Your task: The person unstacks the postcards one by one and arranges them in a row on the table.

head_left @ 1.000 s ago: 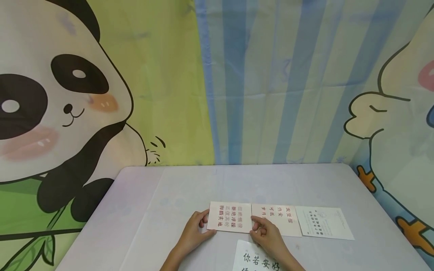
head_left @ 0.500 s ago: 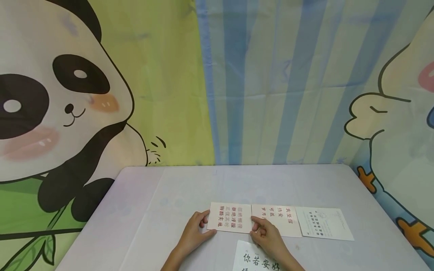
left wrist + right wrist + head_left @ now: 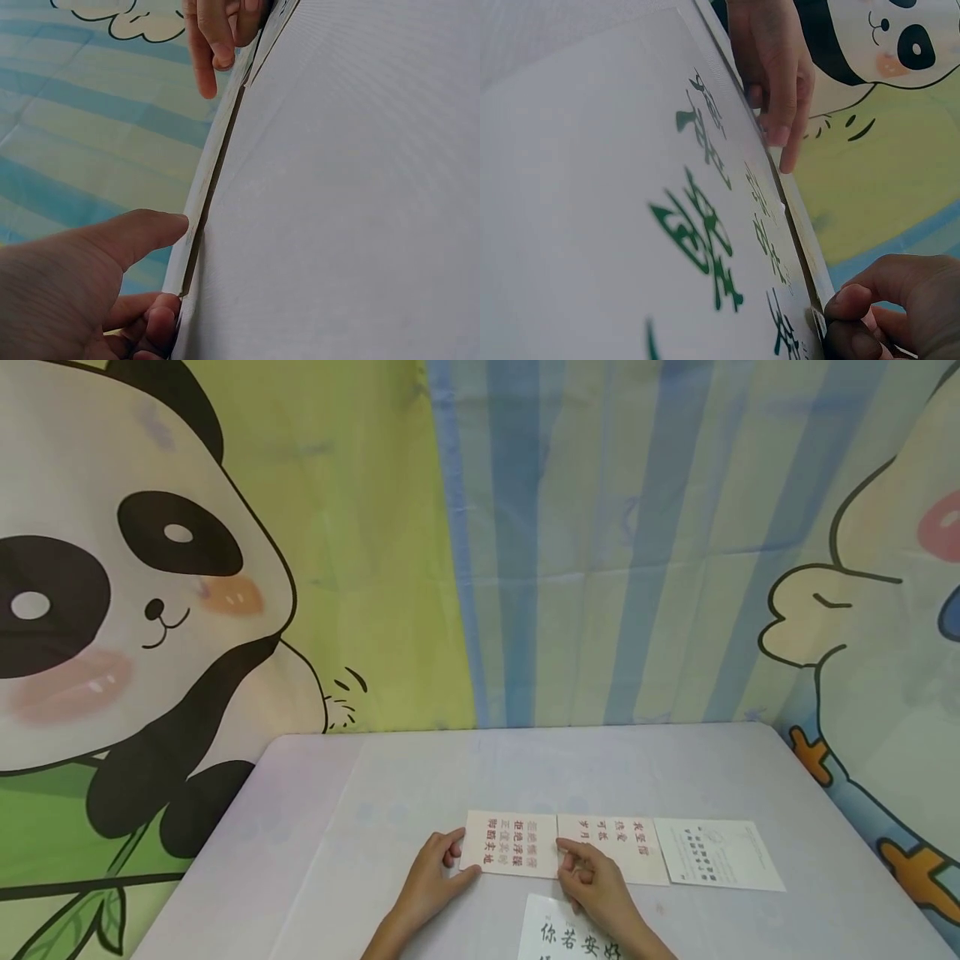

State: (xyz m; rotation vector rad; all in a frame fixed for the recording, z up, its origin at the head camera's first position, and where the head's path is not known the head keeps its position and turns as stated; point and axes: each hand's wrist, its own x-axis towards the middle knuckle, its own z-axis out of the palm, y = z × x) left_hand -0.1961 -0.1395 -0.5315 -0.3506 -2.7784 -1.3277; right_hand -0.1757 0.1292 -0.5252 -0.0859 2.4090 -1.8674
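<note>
Between my two hands lies a cream card with columns of red and grey characters (image 3: 507, 843), flat on the table. My left hand (image 3: 429, 875) holds its left end, index finger at the far corner and thumb at the near one. In the left wrist view that thumb (image 3: 161, 229) lies along the card's near edge. At the card's right edge my right hand (image 3: 596, 883) has its index fingertip and thumb, the other fingers curled. A second red-lettered card (image 3: 628, 856) adjoins it on the right, partly covered by that hand.
A white card with small dark print (image 3: 720, 856) continues the row at the right. Nearer, under my right forearm, lies a white card with large dark characters (image 3: 543, 927). The pale-covered table (image 3: 390, 793) meets patterned curtains (image 3: 570, 568) behind.
My right hand has shifted very slightly right at the card's edge. The left hand and the row of cards keep their places; the view tilts a little.
</note>
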